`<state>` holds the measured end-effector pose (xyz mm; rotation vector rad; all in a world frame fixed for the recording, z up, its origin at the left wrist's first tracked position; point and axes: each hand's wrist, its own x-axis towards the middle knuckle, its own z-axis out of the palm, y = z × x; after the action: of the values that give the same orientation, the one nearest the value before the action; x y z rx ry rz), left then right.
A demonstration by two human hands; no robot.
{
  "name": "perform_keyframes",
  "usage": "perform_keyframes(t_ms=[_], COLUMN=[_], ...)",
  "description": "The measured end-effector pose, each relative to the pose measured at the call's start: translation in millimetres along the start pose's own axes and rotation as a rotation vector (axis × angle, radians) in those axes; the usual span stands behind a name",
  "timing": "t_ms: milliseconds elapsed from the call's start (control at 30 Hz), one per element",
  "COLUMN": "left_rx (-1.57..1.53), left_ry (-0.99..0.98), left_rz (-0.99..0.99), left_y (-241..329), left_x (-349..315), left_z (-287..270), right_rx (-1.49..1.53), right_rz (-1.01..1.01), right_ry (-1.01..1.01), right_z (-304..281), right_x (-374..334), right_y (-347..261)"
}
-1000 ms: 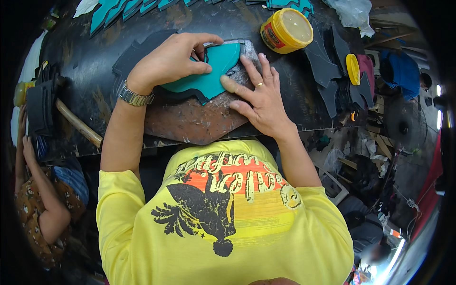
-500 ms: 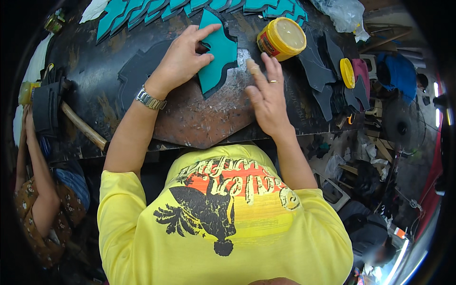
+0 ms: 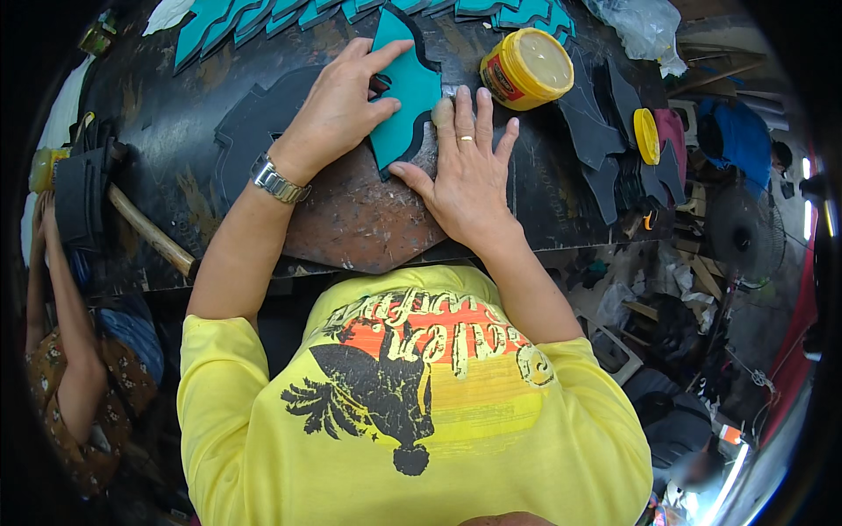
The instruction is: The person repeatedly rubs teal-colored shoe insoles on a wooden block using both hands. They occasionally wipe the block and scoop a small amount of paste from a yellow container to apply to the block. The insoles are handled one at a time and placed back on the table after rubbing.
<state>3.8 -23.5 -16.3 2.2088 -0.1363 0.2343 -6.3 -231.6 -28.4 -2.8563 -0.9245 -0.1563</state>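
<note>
A teal shoe-upper-like cut piece (image 3: 410, 95) with a black edge lies on a worn brown board (image 3: 360, 215). My left hand (image 3: 355, 101), a metal watch on its wrist, holds this piece from its left side. Its index finger and thumb press on the teal face, and the other fingertips are hidden. Close to the piece's lower right edge, my right hand (image 3: 469, 167) lies palm down with fingers spread, holding nothing. A pale covering or residue shows on its index fingertip, near the black border. Beyond it stands an open yellow tub (image 3: 526, 70) of pale paste.
More teal pieces (image 3: 289, 16) overlap along the far edge. Dark cut pieces (image 3: 596, 131) and a yellow lid (image 3: 645, 136) lie to the right. At left are a wooden handle (image 3: 151, 230), a dark stack (image 3: 81, 197) and another person's arms (image 3: 66, 302).
My right hand has moved left and turned palm down beside the teal piece. The piece and my left hand have shifted only slightly.
</note>
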Motion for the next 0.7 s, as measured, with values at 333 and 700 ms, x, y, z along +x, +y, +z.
perform_keyframes(t_ms=[333,700], left_rx=[-0.005,-0.012], left_ry=[-0.01,-0.005], left_rz=[0.012,-0.006], left_y=[-3,-4], left_x=[1,1], left_z=[-1,0], right_rx=[0.164,0.096], right_rz=[-0.138,-0.241], right_ry=[-0.086,-0.101], right_z=[-3,-11], right_x=[-7,-37], right_y=[8,-13])
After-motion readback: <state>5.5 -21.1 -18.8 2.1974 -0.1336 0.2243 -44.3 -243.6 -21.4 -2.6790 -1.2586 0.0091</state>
